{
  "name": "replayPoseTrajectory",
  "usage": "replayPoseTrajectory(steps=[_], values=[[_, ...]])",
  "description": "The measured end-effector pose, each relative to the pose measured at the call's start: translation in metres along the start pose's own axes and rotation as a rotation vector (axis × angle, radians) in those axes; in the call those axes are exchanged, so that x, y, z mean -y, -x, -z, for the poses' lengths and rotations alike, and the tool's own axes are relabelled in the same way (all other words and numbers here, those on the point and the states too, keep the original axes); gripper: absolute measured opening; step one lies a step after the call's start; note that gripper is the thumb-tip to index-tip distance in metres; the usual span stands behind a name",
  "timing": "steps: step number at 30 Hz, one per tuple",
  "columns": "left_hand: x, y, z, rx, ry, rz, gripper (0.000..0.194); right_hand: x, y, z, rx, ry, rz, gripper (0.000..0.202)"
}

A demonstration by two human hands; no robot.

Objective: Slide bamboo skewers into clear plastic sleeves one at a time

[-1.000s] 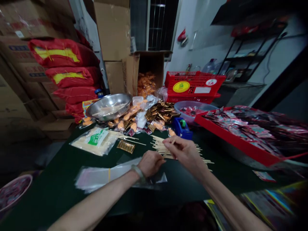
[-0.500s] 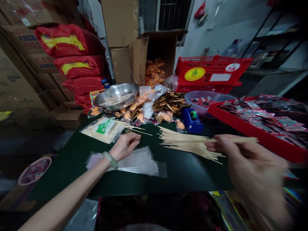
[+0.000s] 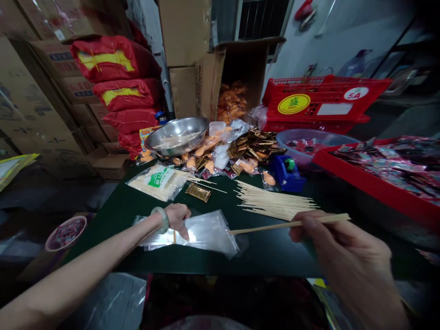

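Holding a pale wooden stick (image 3: 264, 228) in the right hand (image 3: 347, 247), closed to a narrow pinch between thumb and fingers; one stick or several together, cannot tell. Aiming its thin tip at the right end of the clear plastic bags (image 3: 206, 231); touching or just inside, too fine to tell. Resting the left hand (image 3: 175, 216) on the same bags, fingers curled, thumb laid over them near a yellow band (image 3: 174, 236); gripping or only pressing, cannot tell. Spread on the dark green tabletop (image 3: 192, 263): just beyond the bags, a gold packet (image 3: 198, 192); beyond them to the right, loose sticks (image 3: 271, 201); beyond them to the left, packaged sticks (image 3: 172, 187); well beyond them, a steel bowl (image 3: 182, 149).
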State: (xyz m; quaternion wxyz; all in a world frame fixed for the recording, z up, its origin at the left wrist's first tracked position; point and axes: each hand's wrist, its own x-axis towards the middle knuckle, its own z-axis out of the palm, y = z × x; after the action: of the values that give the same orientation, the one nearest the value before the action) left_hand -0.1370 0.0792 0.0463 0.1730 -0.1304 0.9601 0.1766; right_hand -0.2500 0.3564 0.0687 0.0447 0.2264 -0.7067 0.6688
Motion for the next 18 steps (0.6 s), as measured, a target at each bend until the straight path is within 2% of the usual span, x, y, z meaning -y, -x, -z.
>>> replayPoseTrajectory(steps=[4, 7, 9, 10, 12, 14, 15, 16, 18], values=[[-0.011, 0.005, 0.000, 0.024, 0.142, -0.092, 0.027, -0.008, 0.007, 0.010, -0.022, -0.028, -0.093, 0.020], [-0.022, 0.016, 0.004, 0.036, 0.419, -0.072, 0.021, -0.009, 0.009, 0.015, -0.072, -0.056, -0.187, 0.023], [-0.028, 0.024, 0.010, -0.086, 0.736, -0.039, 0.019, -0.008, 0.008, 0.017, -0.112, -0.133, -0.215, 0.024], [-0.030, 0.028, 0.015, -0.208, 0.922, -0.011, 0.020, -0.008, 0.007, 0.018, -0.127, -0.186, -0.214, 0.023], [-0.031, 0.038, 0.021, -0.533, 1.284, 0.072, 0.025, -0.009, 0.005, 0.021, -0.135, -0.285, -0.205, 0.020], [-0.027, 0.048, 0.018, -0.783, 1.556, 0.194, 0.024, -0.010, 0.003, 0.023, -0.134, -0.338, -0.189, 0.015], [-0.024, 0.052, 0.012, -0.826, 1.648, 0.272, 0.019, -0.012, 0.003, 0.024, -0.140, -0.350, -0.182, 0.014], [-0.021, 0.056, 0.003, -0.817, 1.719, 0.362, 0.013, -0.013, 0.002, 0.025, -0.146, -0.357, -0.184, 0.014], [-0.017, 0.062, -0.020, -0.717, 1.821, 0.534, 0.011, -0.016, 0.002, 0.023, -0.170, -0.375, -0.210, 0.018]])
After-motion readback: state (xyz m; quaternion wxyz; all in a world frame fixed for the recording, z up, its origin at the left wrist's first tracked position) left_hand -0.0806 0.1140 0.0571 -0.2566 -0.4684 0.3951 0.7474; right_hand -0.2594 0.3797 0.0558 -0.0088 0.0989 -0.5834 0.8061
